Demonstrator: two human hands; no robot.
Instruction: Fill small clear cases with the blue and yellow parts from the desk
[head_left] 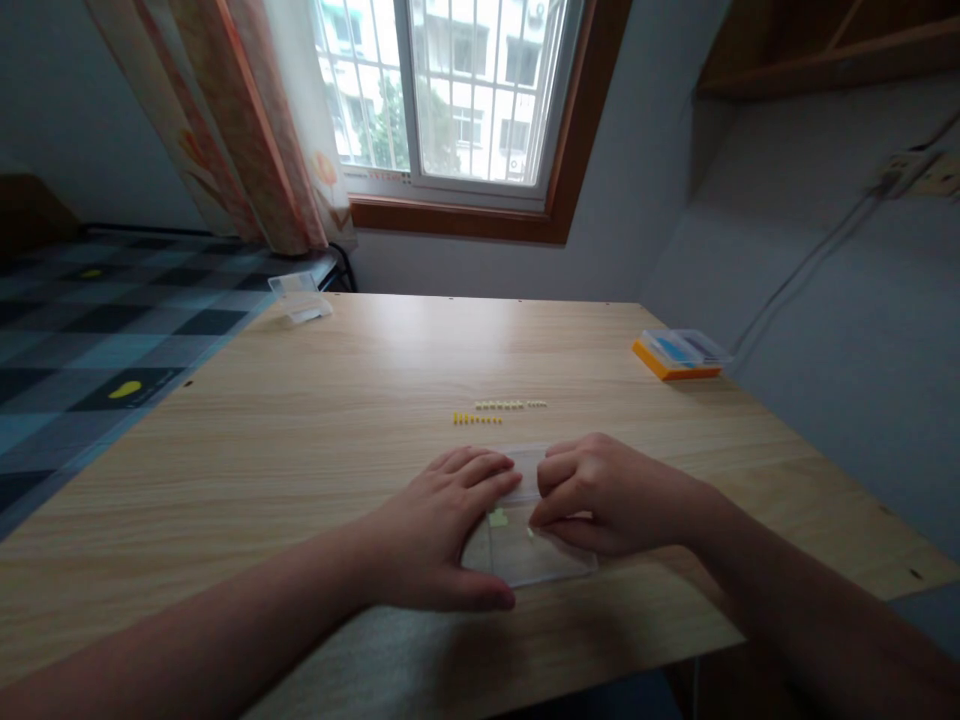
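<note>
A clear plastic case lies on the wooden table between my hands, close to the near edge. My left hand rests along its left side, fingers stretched and thumb apart, holding nothing. Over the right part of the case, my right hand is closed with thumb and forefinger pinched together. A tiny pale piece shows just by those fingertips; whether it is gripped I cannot tell. Some pale green pieces sit in the case near my left fingers.
Beyond the case are a row of small yellow pieces and a row of cream pieces. An open clear box stands at the table's far left corner. An orange-based box with a clear lid lies at the far right edge.
</note>
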